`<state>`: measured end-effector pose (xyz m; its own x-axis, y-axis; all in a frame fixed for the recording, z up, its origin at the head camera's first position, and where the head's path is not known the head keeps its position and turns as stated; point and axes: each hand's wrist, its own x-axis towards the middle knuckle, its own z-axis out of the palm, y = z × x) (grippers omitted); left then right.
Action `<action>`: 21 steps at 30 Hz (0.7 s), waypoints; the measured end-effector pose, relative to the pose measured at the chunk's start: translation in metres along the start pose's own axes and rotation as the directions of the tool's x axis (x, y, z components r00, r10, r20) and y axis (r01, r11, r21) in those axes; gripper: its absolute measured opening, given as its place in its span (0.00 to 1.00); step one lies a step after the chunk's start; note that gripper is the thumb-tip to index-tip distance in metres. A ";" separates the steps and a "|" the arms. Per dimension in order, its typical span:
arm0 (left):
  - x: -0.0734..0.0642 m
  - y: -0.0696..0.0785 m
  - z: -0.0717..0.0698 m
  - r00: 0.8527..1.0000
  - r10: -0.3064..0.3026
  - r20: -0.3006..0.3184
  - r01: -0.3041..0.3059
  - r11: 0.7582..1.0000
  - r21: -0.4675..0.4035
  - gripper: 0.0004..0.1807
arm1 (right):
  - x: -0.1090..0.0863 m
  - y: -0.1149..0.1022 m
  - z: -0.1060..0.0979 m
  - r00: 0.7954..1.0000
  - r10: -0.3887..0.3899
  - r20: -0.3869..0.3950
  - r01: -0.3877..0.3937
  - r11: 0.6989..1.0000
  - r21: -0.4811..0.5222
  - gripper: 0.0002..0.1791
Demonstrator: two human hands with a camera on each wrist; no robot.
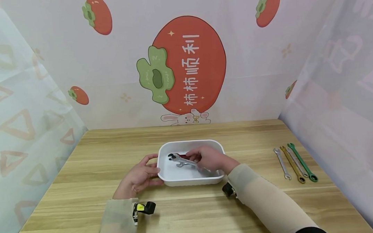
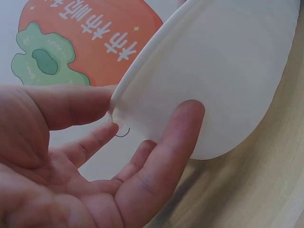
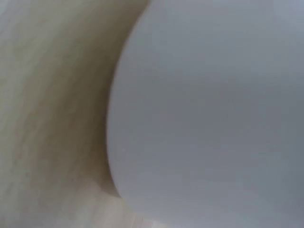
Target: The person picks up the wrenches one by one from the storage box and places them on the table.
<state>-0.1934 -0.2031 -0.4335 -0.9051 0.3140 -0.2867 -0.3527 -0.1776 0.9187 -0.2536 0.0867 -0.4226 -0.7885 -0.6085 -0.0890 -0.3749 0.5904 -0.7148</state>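
A white rectangular tray (image 1: pixel 193 182) stands on the table, holding several tools. Inside it, my right hand (image 1: pixel 208 159) reaches over the right side and pinches a silver wrench (image 1: pixel 183 159), whose open end points left. Another silver wrench end (image 1: pixel 180 165) shows just below, and a dark red piece (image 1: pixel 183 156) lies behind, mostly covered. My left hand (image 1: pixel 142 175) touches the tray's left end from outside, its fingers fairly straight. Close up in the left wrist view, fingertips rest at the rim and against the outer wall (image 2: pixel 237 95). The right wrist view shows only blurred tray wall (image 3: pixel 199 123).
To the right on the wooden table (image 1: pixel 112 140), several wrenches lie side by side: a short silver wrench (image 1: pixel 282 163), a gold wrench (image 1: pixel 292 164), a second silver one partly hidden, and a green wrench (image 1: pixel 302 162). Printed cloth (image 1: pixel 241 93) hangs around the back and sides.
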 end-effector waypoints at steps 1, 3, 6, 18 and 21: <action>0.000 0.000 0.000 1.000 0.000 -0.001 0.000 1.000 0.000 0.36 | 0.000 0.000 -0.001 1.000 0.007 -0.009 -0.007 1.000 0.027 0.31; 0.000 0.000 0.000 1.000 0.000 -0.004 0.000 1.000 0.001 0.36 | 0.000 0.000 -0.003 0.999 0.022 -0.026 -0.020 0.997 0.069 0.30; 0.000 0.000 -0.001 1.000 -0.001 -0.008 0.001 1.000 0.001 0.35 | 0.000 0.001 -0.005 0.998 0.050 -0.046 -0.047 0.996 0.075 0.26; -0.001 0.002 0.002 0.999 -0.019 -0.030 0.019 1.000 -0.009 0.35 | -0.001 0.000 -0.008 0.988 0.099 -0.120 -0.089 0.992 0.089 0.20; -0.001 0.002 0.001 0.999 -0.021 -0.035 0.021 1.000 -0.006 0.34 | -0.001 0.000 -0.009 0.987 0.120 -0.106 -0.105 0.985 0.137 0.19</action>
<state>-0.1932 -0.2025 -0.4311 -0.9054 0.2846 -0.3151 -0.3726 -0.1765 0.9111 -0.2573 0.0917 -0.4159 -0.8751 -0.4737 -0.0996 -0.2200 0.5724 -0.7899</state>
